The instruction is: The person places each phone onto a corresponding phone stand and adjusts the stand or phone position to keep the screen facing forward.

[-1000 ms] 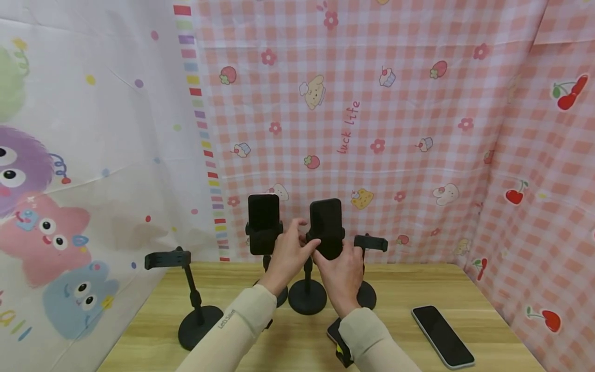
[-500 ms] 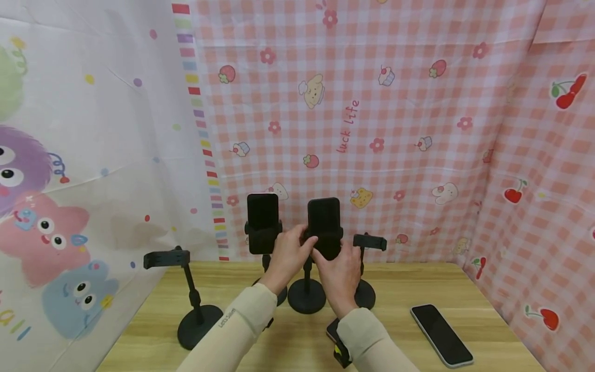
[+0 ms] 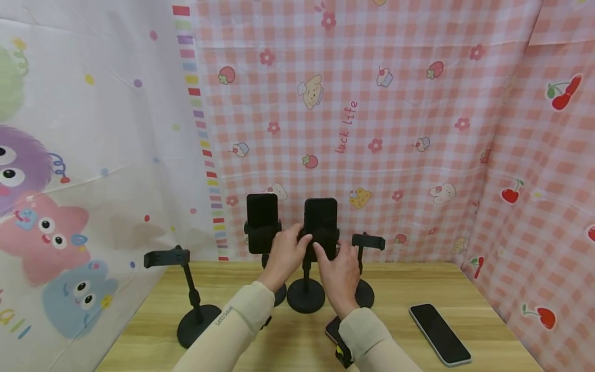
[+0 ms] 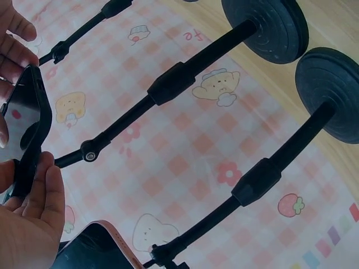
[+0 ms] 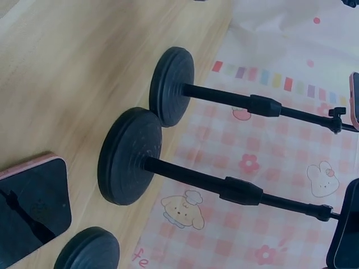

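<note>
A black phone point(image 3: 321, 213) stands upright in the clamp of the middle black phone stand point(image 3: 306, 297). My left hand point(image 3: 284, 254) grips the clamp by the phone's left side; in the left wrist view its thumb and fingers pinch that black clamp point(image 4: 24, 175). On the other side, my right hand point(image 3: 341, 273) is spread around the phone's lower right edge, its thumb raised in front of the screen. Whether the right fingertips touch the phone is hard to tell. Just left, a second phone point(image 3: 262, 211) sits upright in another stand.
Another phone stand point(image 3: 197, 320) holds no phone at the left; a further one point(image 3: 369, 242) is behind my right hand. A phone point(image 3: 439, 333) lies flat at the right of the wooden table point(image 3: 390, 330). Another phone point(image 3: 332, 329) lies partly under my right sleeve.
The phone in the middle stand has turned slightly and shifted left, now standing straighter. My left hand has shifted slightly; my right thumb has lifted and parted from the left one.
</note>
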### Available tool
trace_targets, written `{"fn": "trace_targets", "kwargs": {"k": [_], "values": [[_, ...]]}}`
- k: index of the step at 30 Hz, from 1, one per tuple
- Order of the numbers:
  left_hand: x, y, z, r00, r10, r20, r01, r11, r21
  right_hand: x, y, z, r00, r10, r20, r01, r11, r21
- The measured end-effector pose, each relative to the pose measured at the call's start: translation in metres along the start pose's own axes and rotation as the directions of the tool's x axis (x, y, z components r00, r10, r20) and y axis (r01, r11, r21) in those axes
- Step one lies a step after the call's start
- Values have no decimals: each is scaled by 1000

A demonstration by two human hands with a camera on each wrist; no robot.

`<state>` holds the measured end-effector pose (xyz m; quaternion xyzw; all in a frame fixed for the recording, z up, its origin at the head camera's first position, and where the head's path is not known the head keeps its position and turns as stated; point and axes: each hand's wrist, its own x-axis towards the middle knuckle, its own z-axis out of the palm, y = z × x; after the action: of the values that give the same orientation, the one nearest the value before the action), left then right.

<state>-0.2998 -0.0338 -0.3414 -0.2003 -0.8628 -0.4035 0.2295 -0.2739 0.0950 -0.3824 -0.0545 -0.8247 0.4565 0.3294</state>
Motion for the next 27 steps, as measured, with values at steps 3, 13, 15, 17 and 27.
{"fn": "trace_targets", "kwargs": {"k": [3,13,15,17,27], "values": [[0,-2,0,1000,3,0,-3,1000,-9,3,-3,-3,1000,5,30,-4,1000,-7],[-1,-4,-3,1000,-6,-8,5,999,-46,24,-12,-11,982,-99,158,80,989,121],[-1,-5,-4,1000,-2,-14,1,999,-54,28,-12,-11,979,-97,181,71,987,145],[-1,-6,-4,1000,-4,-21,3,998,-61,31,-11,-10,976,-93,197,61,985,161],[-1,-5,-4,994,-106,-13,103,988,-112,39,-12,-11,961,1,276,-64,973,220]]}}
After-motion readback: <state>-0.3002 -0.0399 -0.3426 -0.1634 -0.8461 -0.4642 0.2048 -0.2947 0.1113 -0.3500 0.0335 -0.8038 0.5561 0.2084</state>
